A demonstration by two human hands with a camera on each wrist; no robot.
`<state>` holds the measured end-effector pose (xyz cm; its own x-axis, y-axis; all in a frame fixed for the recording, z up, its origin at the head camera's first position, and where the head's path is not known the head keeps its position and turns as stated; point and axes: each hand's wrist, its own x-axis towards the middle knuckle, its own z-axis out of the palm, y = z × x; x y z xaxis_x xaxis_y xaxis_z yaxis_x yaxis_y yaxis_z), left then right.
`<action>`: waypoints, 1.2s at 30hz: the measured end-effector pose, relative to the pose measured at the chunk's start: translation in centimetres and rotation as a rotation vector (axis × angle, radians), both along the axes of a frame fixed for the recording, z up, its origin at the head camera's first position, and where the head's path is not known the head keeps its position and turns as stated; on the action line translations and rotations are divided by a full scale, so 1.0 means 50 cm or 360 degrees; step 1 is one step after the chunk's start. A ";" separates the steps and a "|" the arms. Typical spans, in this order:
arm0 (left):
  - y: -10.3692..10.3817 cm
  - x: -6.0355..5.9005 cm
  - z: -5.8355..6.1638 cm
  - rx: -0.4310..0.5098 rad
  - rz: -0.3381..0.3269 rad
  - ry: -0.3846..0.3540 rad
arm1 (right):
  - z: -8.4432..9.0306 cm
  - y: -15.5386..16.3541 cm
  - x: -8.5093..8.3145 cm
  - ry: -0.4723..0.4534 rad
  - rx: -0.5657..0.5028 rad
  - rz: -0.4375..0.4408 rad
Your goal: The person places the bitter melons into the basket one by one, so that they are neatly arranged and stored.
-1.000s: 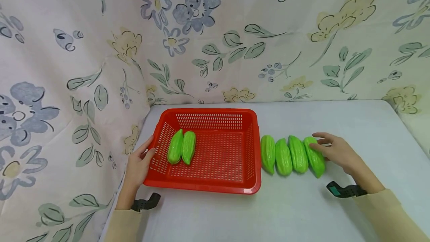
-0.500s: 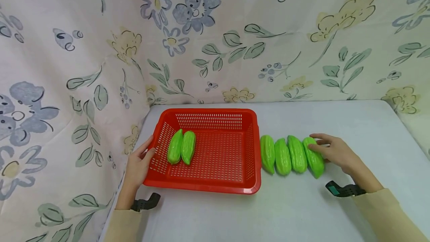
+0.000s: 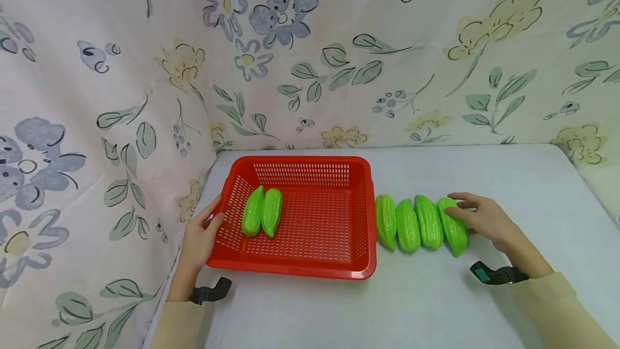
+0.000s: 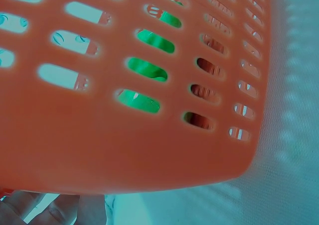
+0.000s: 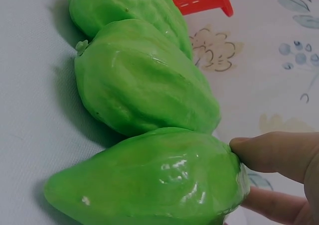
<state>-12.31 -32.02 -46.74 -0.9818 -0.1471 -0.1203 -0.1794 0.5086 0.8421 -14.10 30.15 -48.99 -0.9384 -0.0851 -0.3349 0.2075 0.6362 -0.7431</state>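
Observation:
A red perforated plastic basket (image 3: 310, 271) stands on the table, with two green bitter melons (image 3: 272, 211) lying side by side at its left end. My left hand (image 3: 198, 238) holds the basket's left rim, thumb and fingers spread along it. To the right of the basket, several bitter melons (image 3: 408, 226) lie in a close row. My right hand (image 3: 486, 220) is at the rightmost bitter melon (image 5: 149, 180), pinching its far end between thumb and fingers. That melon rests tilted against its neighbour, its pointed end towards me. Part of the fingers is hidden behind it.
The white table (image 3: 411, 306) extends in front of the basket and to the right of the row. A floral cloth (image 3: 339, 69) hangs behind the table and down its left side. Black straps (image 3: 499, 273) with cameras sit on both wrists.
My right hand and the row of bitter melons have shifted very slightly to the left. The left hand and the basket stay where they were.

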 end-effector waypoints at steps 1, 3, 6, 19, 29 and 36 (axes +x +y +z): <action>0.000 0.000 0.000 0.0004 0.0002 0.0002 | 0.000 0.000 0.000 0.0001 0.0000 -0.0002; 0.001 0.000 0.000 0.0005 0.0006 0.0002 | 0.000 0.000 0.000 0.0003 0.0000 -0.0006; 0.000 0.001 -0.001 0.0007 0.0007 -0.0003 | 0.000 0.002 0.002 -0.0007 -0.0020 -0.0017; -0.001 0.001 -0.004 0.0002 -0.0003 -0.0020 | 0.046 0.021 0.006 0.0031 -0.0097 -0.0070; -0.002 0.001 -0.004 0.0000 -0.0002 0.0003 | 0.108 0.031 0.003 0.0163 -0.0165 -0.0053; 0.000 0.002 -0.002 -0.0019 -0.0001 0.0008 | 0.139 0.036 0.005 0.0234 -0.0192 -0.0060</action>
